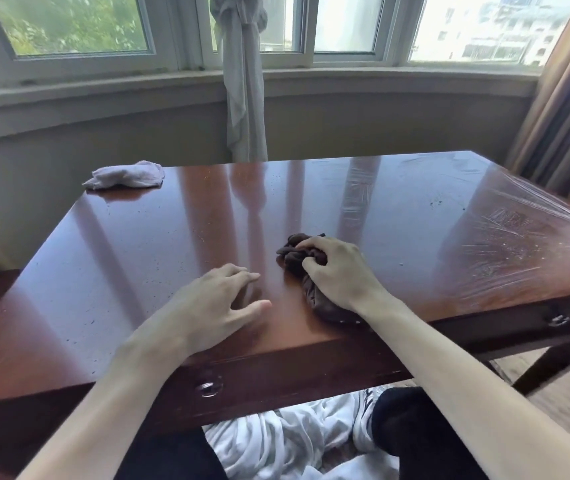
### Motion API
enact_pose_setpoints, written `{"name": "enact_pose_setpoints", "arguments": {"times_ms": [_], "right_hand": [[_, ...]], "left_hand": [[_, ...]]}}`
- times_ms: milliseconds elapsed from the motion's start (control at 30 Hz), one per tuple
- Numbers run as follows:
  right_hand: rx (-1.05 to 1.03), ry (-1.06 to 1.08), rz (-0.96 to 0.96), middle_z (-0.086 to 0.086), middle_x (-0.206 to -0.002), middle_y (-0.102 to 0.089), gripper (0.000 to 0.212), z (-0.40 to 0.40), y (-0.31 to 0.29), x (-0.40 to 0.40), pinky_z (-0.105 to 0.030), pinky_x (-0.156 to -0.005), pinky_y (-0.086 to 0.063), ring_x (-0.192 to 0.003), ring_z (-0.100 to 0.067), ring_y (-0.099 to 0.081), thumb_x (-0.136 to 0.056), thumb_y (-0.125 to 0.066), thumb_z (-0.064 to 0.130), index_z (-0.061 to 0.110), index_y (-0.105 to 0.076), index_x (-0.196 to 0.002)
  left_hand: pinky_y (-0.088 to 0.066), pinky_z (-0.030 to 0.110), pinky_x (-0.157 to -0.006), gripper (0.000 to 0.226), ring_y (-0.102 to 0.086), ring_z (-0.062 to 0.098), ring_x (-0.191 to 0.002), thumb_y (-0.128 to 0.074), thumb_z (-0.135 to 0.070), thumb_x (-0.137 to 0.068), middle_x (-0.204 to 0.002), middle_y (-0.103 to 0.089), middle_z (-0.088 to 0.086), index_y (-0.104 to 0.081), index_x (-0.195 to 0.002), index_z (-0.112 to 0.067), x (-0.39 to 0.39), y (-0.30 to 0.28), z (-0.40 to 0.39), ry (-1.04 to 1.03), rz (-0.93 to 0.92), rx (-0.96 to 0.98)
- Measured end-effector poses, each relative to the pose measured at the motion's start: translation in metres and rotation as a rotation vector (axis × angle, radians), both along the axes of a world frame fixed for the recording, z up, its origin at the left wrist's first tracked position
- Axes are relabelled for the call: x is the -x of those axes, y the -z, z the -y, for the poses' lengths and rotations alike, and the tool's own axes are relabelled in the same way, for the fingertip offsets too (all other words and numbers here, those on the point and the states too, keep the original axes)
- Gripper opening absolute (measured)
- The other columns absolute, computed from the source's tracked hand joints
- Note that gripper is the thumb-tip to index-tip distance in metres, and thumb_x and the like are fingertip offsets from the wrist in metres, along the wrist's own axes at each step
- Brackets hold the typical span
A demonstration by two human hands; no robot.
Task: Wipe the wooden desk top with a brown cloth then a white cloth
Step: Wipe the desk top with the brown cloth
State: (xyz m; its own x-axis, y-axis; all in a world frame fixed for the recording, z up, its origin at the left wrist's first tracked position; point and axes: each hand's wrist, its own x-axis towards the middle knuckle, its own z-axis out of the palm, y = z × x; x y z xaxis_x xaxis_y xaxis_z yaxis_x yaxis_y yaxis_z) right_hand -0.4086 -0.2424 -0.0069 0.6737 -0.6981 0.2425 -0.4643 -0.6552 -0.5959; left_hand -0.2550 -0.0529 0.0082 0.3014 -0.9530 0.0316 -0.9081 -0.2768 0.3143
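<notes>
Head view shows the right hand (337, 271) gripping the bunched brown cloth (297, 252) on the tabletop (172, 237), at about 5 o'clock from its centre. Left hand (217, 299) is open and holds nothing, fingers spread just above the wood. White cloth (126, 174) waits at the 11 o'clock corner. For good wiping, I think the cloth should be spread flatter and pushed in long overlapping strokes.
</notes>
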Motion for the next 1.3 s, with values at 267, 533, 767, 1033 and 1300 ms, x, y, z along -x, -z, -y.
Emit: {"name": "enact_pose_setpoints", "arguments": {"times_ms": [267, 533, 767, 1033, 1300], "right_hand": [[0.006, 0.032, 0.012, -0.003, -0.133, -0.067, 0.035, 0.062, -0.011, -0.077, -0.037, -0.105, -0.042, -0.126, -0.027, -0.058, -0.099, -0.05, 0.022, 0.027, -0.07, -0.127], [0.057, -0.058, 0.107, 0.002, -0.132, -0.065, 0.036, 0.093, 0.002, -0.118, -0.039, -0.103, -0.046, -0.12, -0.023, -0.059, -0.097, -0.052, 0.018, 0.028, -0.07, -0.126], [0.104, -0.04, -0.073, 0.003, -0.134, -0.064, 0.04, 0.097, -0.003, -0.126, -0.037, -0.1, -0.044, -0.122, -0.025, -0.058, -0.092, -0.054, 0.025, 0.035, -0.065, -0.129], [-0.024, -0.038, -0.055, 0.002, -0.115, -0.067, 0.027, 0.113, -0.009, -0.112, -0.026, -0.087, -0.038, -0.11, -0.021, -0.06, -0.086, -0.063, 0.026, 0.031, -0.071, -0.11], [-0.012, -0.261, -0.023, 0.017, -0.104, -0.07, 0.028, 0.06, -0.007, -0.06, -0.019, -0.089, -0.044, -0.097, -0.002, -0.062, -0.083, -0.061, 0.023, 0.035, -0.073, -0.106]], "left_hand": [[-0.032, 0.035, -0.115, 0.065, -0.029, 0.012, -0.147, -0.041, -0.068, -0.096, -0.159, -0.032, -0.005, -0.04, -0.152, -0.034, -0.044, 0.006, 0.026, -0.126, 0.064, -0.114], [-0.02, 0.036, -0.122, 0.077, -0.014, 0.018, -0.154, -0.036, -0.073, -0.094, -0.167, -0.017, -0.001, -0.022, -0.159, -0.035, -0.071, 0.003, 0.06, -0.159, 0.058, -0.175], [-0.025, 0.042, -0.122, 0.08, -0.017, 0.022, -0.153, -0.031, -0.076, -0.092, -0.167, -0.016, 0.0, -0.018, -0.16, -0.035, -0.072, 0.001, 0.07, -0.158, 0.107, -0.258], [-0.028, 0.045, -0.12, 0.083, -0.02, 0.024, -0.152, -0.03, -0.077, -0.091, -0.166, -0.017, 0.002, -0.018, -0.16, -0.034, -0.075, 0.001, 0.071, -0.14, 0.115, -0.271], [-0.023, 0.042, -0.123, 0.08, -0.02, 0.026, -0.152, -0.032, -0.074, -0.093, -0.167, -0.018, 0.006, -0.02, -0.16, -0.032, -0.077, 0.004, 0.073, -0.129, 0.135, -0.276]]}}
